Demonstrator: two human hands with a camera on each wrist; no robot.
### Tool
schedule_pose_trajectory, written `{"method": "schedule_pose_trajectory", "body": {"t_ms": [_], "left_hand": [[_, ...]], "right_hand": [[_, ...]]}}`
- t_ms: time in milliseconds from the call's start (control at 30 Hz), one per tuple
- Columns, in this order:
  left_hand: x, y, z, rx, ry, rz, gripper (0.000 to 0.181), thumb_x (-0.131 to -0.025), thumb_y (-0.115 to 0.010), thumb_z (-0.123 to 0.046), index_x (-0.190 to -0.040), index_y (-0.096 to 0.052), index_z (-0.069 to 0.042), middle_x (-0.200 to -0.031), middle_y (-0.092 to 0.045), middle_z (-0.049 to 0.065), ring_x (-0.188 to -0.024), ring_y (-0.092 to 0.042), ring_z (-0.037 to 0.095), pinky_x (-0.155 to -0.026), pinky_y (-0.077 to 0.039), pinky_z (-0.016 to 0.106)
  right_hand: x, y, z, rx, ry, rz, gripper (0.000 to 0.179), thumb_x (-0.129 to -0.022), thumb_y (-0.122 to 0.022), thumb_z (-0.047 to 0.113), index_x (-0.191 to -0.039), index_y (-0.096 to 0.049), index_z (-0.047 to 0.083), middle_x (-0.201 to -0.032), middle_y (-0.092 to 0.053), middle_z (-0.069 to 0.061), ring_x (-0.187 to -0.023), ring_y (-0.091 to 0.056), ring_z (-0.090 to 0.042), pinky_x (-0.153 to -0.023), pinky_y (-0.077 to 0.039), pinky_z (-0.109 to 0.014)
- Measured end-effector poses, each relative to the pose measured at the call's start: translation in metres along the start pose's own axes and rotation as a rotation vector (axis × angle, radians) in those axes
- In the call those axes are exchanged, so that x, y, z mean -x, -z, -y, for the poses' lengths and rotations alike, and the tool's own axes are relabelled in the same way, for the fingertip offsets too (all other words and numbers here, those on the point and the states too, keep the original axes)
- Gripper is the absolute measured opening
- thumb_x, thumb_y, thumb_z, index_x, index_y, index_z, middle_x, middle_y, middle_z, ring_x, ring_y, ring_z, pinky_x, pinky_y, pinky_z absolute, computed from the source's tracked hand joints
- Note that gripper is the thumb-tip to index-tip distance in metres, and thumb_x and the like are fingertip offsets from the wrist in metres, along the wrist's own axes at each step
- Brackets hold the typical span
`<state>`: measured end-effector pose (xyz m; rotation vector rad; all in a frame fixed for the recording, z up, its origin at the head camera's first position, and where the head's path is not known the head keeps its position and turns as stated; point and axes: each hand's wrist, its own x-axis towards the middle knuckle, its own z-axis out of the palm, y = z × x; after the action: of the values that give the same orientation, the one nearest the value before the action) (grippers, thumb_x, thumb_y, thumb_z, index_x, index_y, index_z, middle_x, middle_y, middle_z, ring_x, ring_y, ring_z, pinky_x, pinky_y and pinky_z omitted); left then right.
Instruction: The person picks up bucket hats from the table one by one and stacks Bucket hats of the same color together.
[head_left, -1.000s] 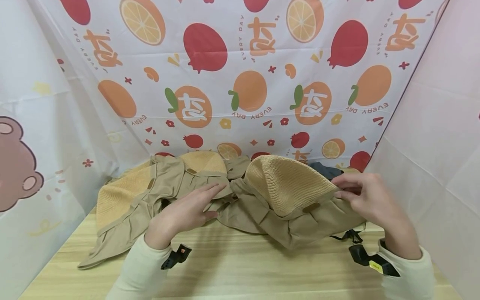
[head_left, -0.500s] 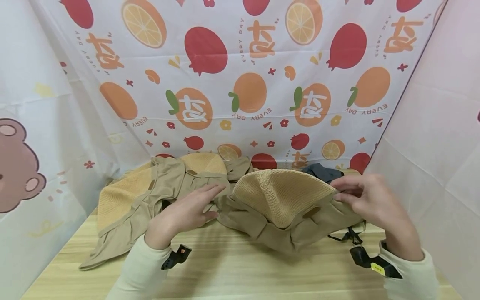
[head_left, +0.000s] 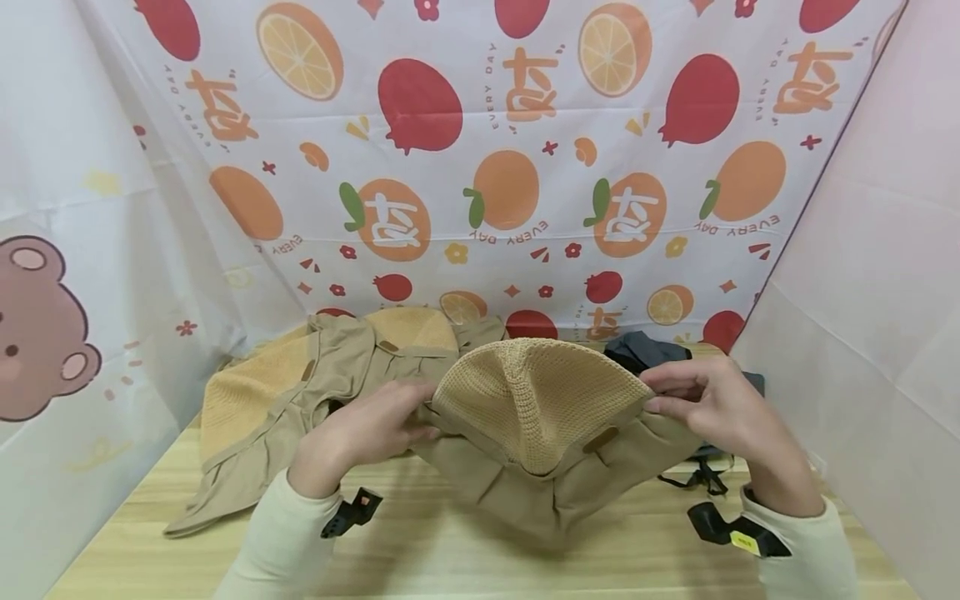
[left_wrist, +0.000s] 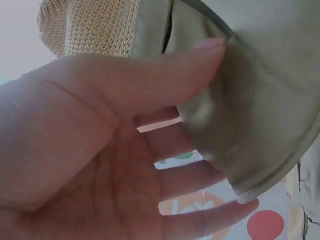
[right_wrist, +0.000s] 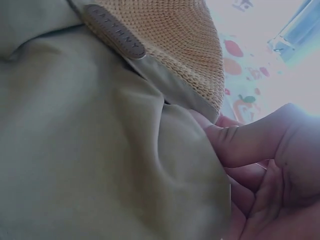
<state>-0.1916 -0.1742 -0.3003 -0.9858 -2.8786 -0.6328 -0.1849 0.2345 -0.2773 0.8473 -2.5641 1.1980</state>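
A sun hat (head_left: 555, 400) with a woven straw-coloured crown and a wide khaki cloth brim is held up over the table between both hands. Its crown is dented inward and the brim droops toward me. My right hand (head_left: 720, 408) pinches the brim's right side close under the crown; a brown label (right_wrist: 117, 32) shows there. At the other side my left hand (head_left: 367, 421) has the brim edge (left_wrist: 260, 115) between thumb and fingers, the thumb on the near face and the fingers partly hidden behind.
Two similar hats lie at the left: one straw crown (head_left: 247, 387) nearer, another crown (head_left: 416, 329) against the printed curtain (head_left: 510, 275). Dark blue-grey cloth (head_left: 648, 348) and a black cord (head_left: 705, 477) lie on the wooden table (head_left: 480, 575) at right.
The hat has come lower, nearer and to the left, its crown dented further. My left hand, earlier apart from it, now takes the brim; the right kept its pinch.
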Motion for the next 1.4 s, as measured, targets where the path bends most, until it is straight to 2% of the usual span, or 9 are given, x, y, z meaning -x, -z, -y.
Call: {"method": "schedule_pose_trajectory", "body": {"t_ms": [200, 367, 500, 667, 900, 1033, 1400], "left_hand": [[0.001, 0.008, 0.003, 0.008, -0.038, -0.014, 0.022, -0.093, -0.074, -0.008, -0.113, -0.07, -0.017, -0.102, -0.074, -0.006, -0.099, -0.068, 0.01, -0.089, -0.058, 0.039], [0.002, 0.014, 0.005, -0.011, -0.023, -0.014, 0.011, -0.093, -0.074, -0.009, -0.097, -0.067, -0.017, -0.084, -0.066, -0.009, -0.08, -0.057, 0.004, -0.074, -0.05, 0.028], [0.003, 0.014, 0.005, -0.019, -0.01, -0.011, 0.015, -0.094, -0.073, -0.011, -0.087, -0.061, -0.016, -0.073, -0.053, -0.01, -0.07, -0.048, 0.004, -0.067, -0.042, 0.024], [0.005, 0.015, 0.005, -0.013, -0.008, -0.013, 0.017, -0.095, -0.072, -0.012, -0.085, -0.058, -0.016, -0.07, -0.046, -0.011, -0.067, -0.044, 0.002, -0.064, -0.04, 0.023], [0.013, 0.017, 0.004, -0.029, -0.008, -0.041, 0.024, -0.094, -0.073, -0.015, -0.08, -0.054, -0.016, -0.067, -0.035, -0.011, -0.065, -0.04, 0.003, -0.065, -0.039, 0.023], [0.014, 0.016, 0.004, -0.018, -0.006, -0.022, 0.023, -0.095, -0.072, -0.015, -0.081, -0.054, -0.016, -0.067, -0.035, -0.011, -0.065, -0.04, 0.002, -0.064, -0.038, 0.022], [0.011, 0.019, 0.007, -0.052, 0.024, 0.004, 0.015, -0.094, -0.073, -0.012, -0.087, -0.061, -0.015, -0.072, -0.051, -0.011, -0.068, -0.046, 0.005, -0.065, -0.041, 0.023]], "right_hand": [[-0.005, -0.004, -0.007, -0.037, -0.045, 0.025, 0.023, -0.087, -0.078, -0.001, -0.11, -0.079, 0.003, -0.096, -0.081, -0.01, -0.084, -0.074, 0.001, -0.066, -0.059, -0.023], [-0.01, -0.007, -0.011, 0.052, -0.105, 0.014, 0.023, -0.088, -0.079, 0.001, -0.11, -0.078, 0.003, -0.095, -0.081, -0.008, -0.082, -0.072, 0.003, -0.068, -0.058, -0.021], [-0.014, -0.011, -0.013, 0.132, -0.122, 0.014, 0.022, -0.088, -0.078, 0.001, -0.109, -0.078, 0.005, -0.093, -0.08, -0.005, -0.082, -0.071, 0.0, -0.07, -0.057, -0.021], [-0.017, -0.015, -0.012, 0.206, -0.162, 0.051, 0.02, -0.088, -0.078, 0.003, -0.108, -0.078, 0.008, -0.092, -0.08, -0.001, -0.083, -0.073, -0.007, -0.071, -0.056, -0.022], [-0.019, -0.02, -0.008, 0.235, -0.202, 0.101, 0.023, -0.09, -0.078, 0.007, -0.113, -0.076, 0.003, -0.09, -0.08, -0.002, -0.083, -0.073, -0.012, -0.069, -0.054, -0.024], [-0.019, -0.023, -0.01, 0.243, -0.206, 0.112, 0.023, -0.09, -0.078, 0.007, -0.112, -0.076, 0.002, -0.089, -0.08, -0.001, -0.082, -0.073, -0.012, -0.069, -0.053, -0.023], [-0.021, -0.027, -0.015, 0.245, -0.208, 0.142, 0.022, -0.092, -0.076, 0.007, -0.113, -0.076, 0.003, -0.091, -0.08, -0.002, -0.084, -0.073, -0.012, -0.07, -0.055, -0.027]]}}
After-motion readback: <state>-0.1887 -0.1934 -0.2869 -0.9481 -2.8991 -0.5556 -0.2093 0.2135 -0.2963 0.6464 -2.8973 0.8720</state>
